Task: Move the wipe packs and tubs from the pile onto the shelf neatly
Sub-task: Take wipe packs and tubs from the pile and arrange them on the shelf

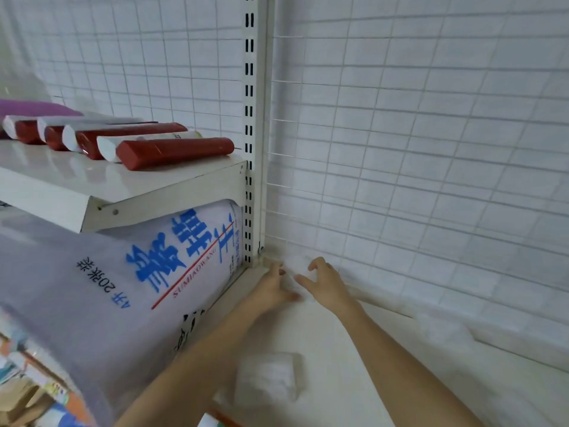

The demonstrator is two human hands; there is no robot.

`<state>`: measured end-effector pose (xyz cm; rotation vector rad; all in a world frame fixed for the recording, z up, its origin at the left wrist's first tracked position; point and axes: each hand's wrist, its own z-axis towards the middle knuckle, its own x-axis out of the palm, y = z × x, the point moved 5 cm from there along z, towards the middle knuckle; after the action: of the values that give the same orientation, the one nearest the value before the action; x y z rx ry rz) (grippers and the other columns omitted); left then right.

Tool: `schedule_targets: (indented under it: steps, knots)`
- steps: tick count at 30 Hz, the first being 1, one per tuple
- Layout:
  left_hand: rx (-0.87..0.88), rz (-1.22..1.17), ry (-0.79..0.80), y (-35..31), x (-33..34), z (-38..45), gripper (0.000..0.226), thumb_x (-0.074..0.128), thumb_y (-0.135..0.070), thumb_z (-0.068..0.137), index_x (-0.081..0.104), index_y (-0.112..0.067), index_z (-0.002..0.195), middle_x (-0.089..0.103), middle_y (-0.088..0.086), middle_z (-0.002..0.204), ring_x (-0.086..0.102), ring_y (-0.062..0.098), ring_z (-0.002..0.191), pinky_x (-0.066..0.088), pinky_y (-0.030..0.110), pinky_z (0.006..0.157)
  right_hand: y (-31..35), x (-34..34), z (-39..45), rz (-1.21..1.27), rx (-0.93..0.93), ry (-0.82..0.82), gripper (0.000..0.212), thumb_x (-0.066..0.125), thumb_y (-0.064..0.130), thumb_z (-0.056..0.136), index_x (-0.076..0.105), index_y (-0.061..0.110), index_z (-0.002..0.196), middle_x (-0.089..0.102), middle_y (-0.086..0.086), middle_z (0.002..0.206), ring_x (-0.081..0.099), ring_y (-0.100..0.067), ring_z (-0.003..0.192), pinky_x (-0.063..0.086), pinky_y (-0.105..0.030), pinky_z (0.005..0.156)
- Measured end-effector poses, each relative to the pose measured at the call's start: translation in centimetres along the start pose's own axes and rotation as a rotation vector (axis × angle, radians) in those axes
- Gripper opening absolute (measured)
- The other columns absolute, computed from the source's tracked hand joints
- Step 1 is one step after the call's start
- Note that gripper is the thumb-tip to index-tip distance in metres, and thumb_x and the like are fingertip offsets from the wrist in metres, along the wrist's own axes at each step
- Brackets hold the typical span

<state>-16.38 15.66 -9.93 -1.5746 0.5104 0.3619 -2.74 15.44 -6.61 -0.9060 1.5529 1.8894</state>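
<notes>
Head view: one frame, looking down into the corner of a white shelving unit.
Upper shelf [61, 177]: far left, white metal, carrying a row of long packs.
Red-and-white packs [172, 152]: four counted with red ends showing, lying side by side on the upper shelf; one purple item [34, 106] sits behind them, partly cut off by the frame edge.
Large sack [129, 272]: one, pale with blue characters and the word SUMIAOWANG, lying tilted beneath the upper shelf and just beside the upright post.
Upright post [251, 118]: one, slotted, standing at the corner between two wire-grid back panels [415, 134].
Lower shelf [354, 365]: one, cream surface, running from the post rightward.
Left hand [272, 288]: one, fingers curved against the left side of a white wipe pack; grip reads as holding, moderately narrow.
Wipe pack at corner [297, 266]: one, white and blurred, sitting on the lower shelf at the back corner, close to the post base, between the two hands.
Right hand [324, 286]: one, thumb and fingers curved round the right side of the same pack.
Second wipe pack [268, 377]: one, clear-wrapped white, lying on the lower shelf near the front, between the two forearms, touched by neither hand.
Third white bundle [443, 329]: one, faint, against the back rail to the right; contents cannot be told.
</notes>
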Motion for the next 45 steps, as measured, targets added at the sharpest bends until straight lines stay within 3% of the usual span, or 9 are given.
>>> schedule_targets:
  steps: [4,7,11,16,22,28,32,41,45]
  knots:
    - [0.092,0.037,-0.039,-0.2,-0.1,0.4,0.041,0.053,-0.031,0.092,0.037,-0.017,0.126,0.045,0.002,0.111,0.050,0.015,0.097,0.039,0.032,0.092,-0.1,-0.1,0.1,0.034,0.013,-0.047,0.033,0.061,0.038,0.085,0.041,0.016,0.098,0.049,-0.001,0.095,0.048,-0.019,0.086,0.037,-0.028,0.072]
    - [0.106,-0.084,0.026,0.2,0.5,0.8,0.094,0.070,-0.014,0.079,0.002,-0.018,0.143,0.041,0.000,0.122,0.044,0.012,0.107,0.038,0.026,0.089,-0.4,-0.8,-0.1,0.041,0.004,-0.135,0.025,0.059,0.030,0.085,0.041,0.015,0.094,0.055,-0.001,0.084,0.052,-0.022,0.080,0.037,-0.029,0.067]
    - [0.164,0.017,0.039,0.0,0.9,1.1,0.119,0.078,-0.015,0.070,-0.017,-0.017,0.142,0.042,-0.003,0.125,0.047,0.009,0.107,0.037,0.019,0.088,-1.1,-0.5,-0.6,0.048,0.002,-0.049,0.038,0.056,0.037,0.087,0.044,0.021,0.119,0.051,-0.005,0.115,0.052,-0.023,0.105,0.042,-0.033,0.088]
    - [0.172,0.064,-0.014,0.6,0.6,1.4,0.117,0.081,-0.027,0.065,-0.006,-0.025,0.144,0.058,0.009,0.115,0.058,0.023,0.103,0.049,0.036,0.089,0.3,1.1,-0.7,-0.057,-0.023,0.017,0.057,0.056,0.055,0.083,0.039,0.036,0.134,0.035,-0.005,0.138,0.035,-0.024,0.130,0.033,-0.039,0.106]
    - [0.218,0.127,-0.045,0.7,0.8,1.1,0.111,0.083,-0.036,0.059,0.010,-0.023,0.143,0.057,0.009,0.107,0.057,0.025,0.095,0.047,0.032,0.081,0.5,1.3,-1.2,-0.112,-0.054,-0.022,0.045,0.055,0.035,0.087,0.043,0.021,0.128,0.045,-0.006,0.129,0.041,-0.025,0.120,0.037,-0.031,0.093]
    - [0.211,0.003,-0.017,1.0,0.1,-0.9,0.089,0.071,-0.067,0.039,0.039,-0.033,0.115,0.056,-0.005,0.104,0.055,0.013,0.098,0.047,0.031,0.089,-1.8,-2.4,-3.4,0.382,0.091,-0.255,0.012,0.050,0.029,0.090,0.059,0.022,0.094,0.056,-0.002,0.103,0.055,-0.018,0.093,0.047,-0.030,0.076]
    - [0.225,0.033,-0.054,0.9,-0.6,-2.2,0.059,0.065,-0.071,0.050,0.055,-0.029,0.090,0.059,-0.008,0.092,0.055,0.012,0.087,0.046,0.028,0.081,-4.9,-5.0,-5.4,0.675,0.396,-0.372,0.032,0.040,0.037,0.096,0.059,0.012,0.091,0.065,-0.013,0.082,0.060,-0.020,0.046,0.047,-0.024,0.042]
    - [0.096,0.186,0.053,-0.7,-1.1,-2.1,0.069,0.038,-0.063,0.088,0.069,-0.003,0.079,0.070,0.008,0.076,0.066,0.018,0.069,0.050,0.026,0.068,-8.4,-5.9,-9.8,0.335,0.504,-0.339,0.034,0.034,0.036,0.098,0.050,0.006,0.092,0.055,-0.008,0.079,0.043,-0.015,0.025,0.029,-0.017,0.029]
    - [0.114,0.233,0.093,-0.6,-0.5,-2.4,0.064,0.030,-0.063,0.090,0.066,-0.010,0.093,0.069,0.006,0.088,0.064,0.021,0.080,0.050,0.032,0.083,-8.9,-6.5,-11.1,-0.024,0.449,-0.231,0.033,0.035,0.039,0.096,0.057,0.013,0.097,0.060,-0.009,0.087,0.059,-0.024,0.061,0.042,-0.025,0.054]
